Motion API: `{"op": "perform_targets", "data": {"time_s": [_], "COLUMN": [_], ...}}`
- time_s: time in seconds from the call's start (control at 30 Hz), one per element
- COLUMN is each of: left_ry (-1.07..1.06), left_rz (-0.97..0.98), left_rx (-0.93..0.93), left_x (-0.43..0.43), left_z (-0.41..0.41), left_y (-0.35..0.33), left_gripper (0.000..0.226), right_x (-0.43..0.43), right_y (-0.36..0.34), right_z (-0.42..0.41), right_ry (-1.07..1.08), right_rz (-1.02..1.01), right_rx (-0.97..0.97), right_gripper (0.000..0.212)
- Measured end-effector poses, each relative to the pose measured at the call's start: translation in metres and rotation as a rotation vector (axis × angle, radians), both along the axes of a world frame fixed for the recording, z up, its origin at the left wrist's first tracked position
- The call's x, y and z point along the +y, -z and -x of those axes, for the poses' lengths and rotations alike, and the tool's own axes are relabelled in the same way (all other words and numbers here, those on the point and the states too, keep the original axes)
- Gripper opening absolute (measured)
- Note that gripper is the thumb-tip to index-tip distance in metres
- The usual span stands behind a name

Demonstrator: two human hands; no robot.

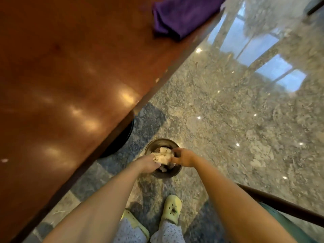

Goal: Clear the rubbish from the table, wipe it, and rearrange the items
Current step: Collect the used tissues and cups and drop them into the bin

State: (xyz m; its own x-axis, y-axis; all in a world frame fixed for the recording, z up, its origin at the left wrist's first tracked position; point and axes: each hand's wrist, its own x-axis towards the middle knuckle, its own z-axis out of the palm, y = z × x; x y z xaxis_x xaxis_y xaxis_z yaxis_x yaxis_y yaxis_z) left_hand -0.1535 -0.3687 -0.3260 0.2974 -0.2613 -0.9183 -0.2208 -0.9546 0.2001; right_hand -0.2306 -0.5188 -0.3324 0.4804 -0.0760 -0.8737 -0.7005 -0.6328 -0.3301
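Note:
A round metal bin (152, 144) stands on the floor beside the table's edge. Both my hands are over its mouth. My left hand (148, 163) and my right hand (182, 157) hold crumpled white paper rubbish (164, 156) between them, just above the bin. More pale rubbish lies inside the bin, partly hidden by my hands. The brown wooden table (61, 76) fills the left side. A folded purple cloth (182, 14) lies near its far edge. A few small crumbs (157, 80) sit along the table's rim.
The polished marble floor (236, 111) reflects windows and lights. A dark round table base (121, 137) stands under the table next to the bin. A dark wooden chair rail (280, 204) crosses the lower right. My feet in pale green clogs (172, 208) stand below the bin.

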Motion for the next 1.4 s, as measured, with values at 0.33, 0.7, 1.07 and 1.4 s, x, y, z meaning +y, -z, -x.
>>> {"op": "perform_targets", "data": {"time_s": [0.33, 0.7, 1.07, 1.4], "left_ry": [0.366, 0.283, 0.14, -0.284], "left_rz": [0.053, 0.198, 0.161, 0.001], "left_rx": [0.056, -0.205, -0.576, -0.71], "left_x": [-0.026, -0.001, 0.143, 0.349], "left_z": [-0.02, -0.067, -0.117, -0.075], "left_y": [-0.236, -0.435, -0.473, -0.434], "left_gripper": [0.057, 0.052, 0.051, 0.058], "right_x": [-0.036, -0.009, 0.106, 0.285], "right_y": [-0.239, -0.468, -0.501, -0.459], "right_z": [-0.013, -0.068, -0.155, -0.184], "right_ry": [-0.268, -0.359, -0.55, -0.977], "right_rz": [0.175, 0.342, 0.363, 0.204], "right_rx": [0.029, -0.095, -0.556, -0.641], "right_gripper": [0.069, 0.065, 0.078, 0.073]}}
